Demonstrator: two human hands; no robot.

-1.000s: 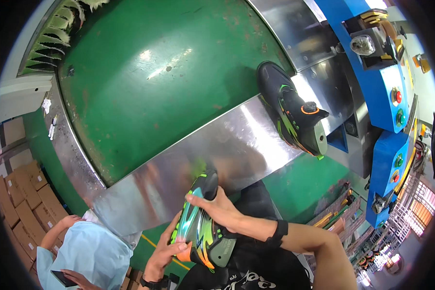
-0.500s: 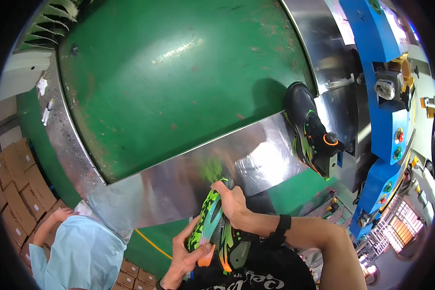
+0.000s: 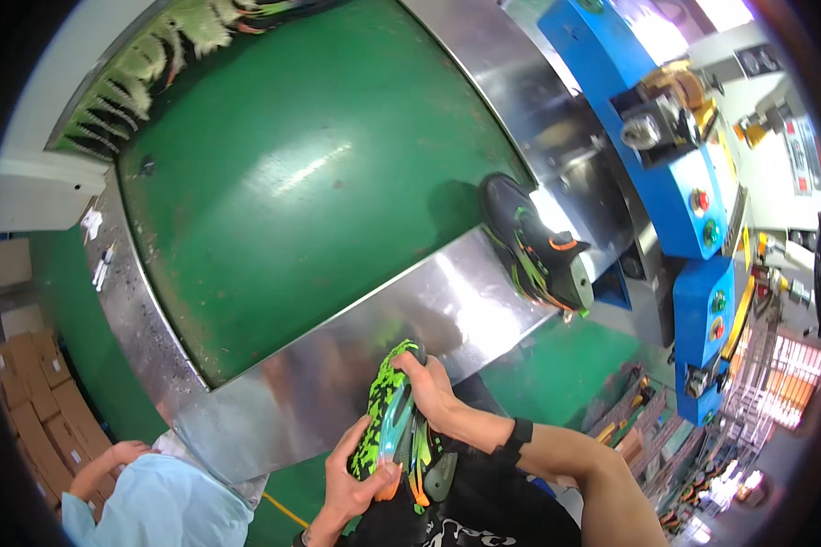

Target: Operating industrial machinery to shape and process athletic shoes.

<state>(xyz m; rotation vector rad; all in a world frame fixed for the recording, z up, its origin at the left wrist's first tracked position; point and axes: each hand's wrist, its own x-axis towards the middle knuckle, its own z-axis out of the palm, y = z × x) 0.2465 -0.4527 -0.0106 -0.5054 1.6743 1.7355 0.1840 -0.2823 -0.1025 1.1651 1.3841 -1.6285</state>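
Note:
A sneaker [image 3: 394, 427] is tilted on its side in front of my body, its black-and-green patterned sole facing left and its teal and orange midsole showing. My left hand [image 3: 348, 479] is closed round its lower end, thumb beside the orange part. At the upper end my right hand [image 3: 426, 390] grips it, thumb lying toward the sole. A second sneaker [image 3: 527, 239], black with green and orange trim, rests on the steel ledge to the right, at the corner of the green surface. A dark grey insert or block shows at its ankle opening.
A steel ledge [image 3: 287, 390] borders the green surface [image 3: 292, 246]. Blue machine housings [image 3: 698, 214] with buttons stand on the right. A strip curtain [image 3: 123, 100] hangs at the far left. A person in light blue [image 3: 160, 501] is at the lower left, near cardboard boxes [image 3: 59, 410].
The view has shifted, so the second sneaker and the machine appear further left and more of the curtain shows. Both hands keep their hold on the sneaker, which sits nearly the same.

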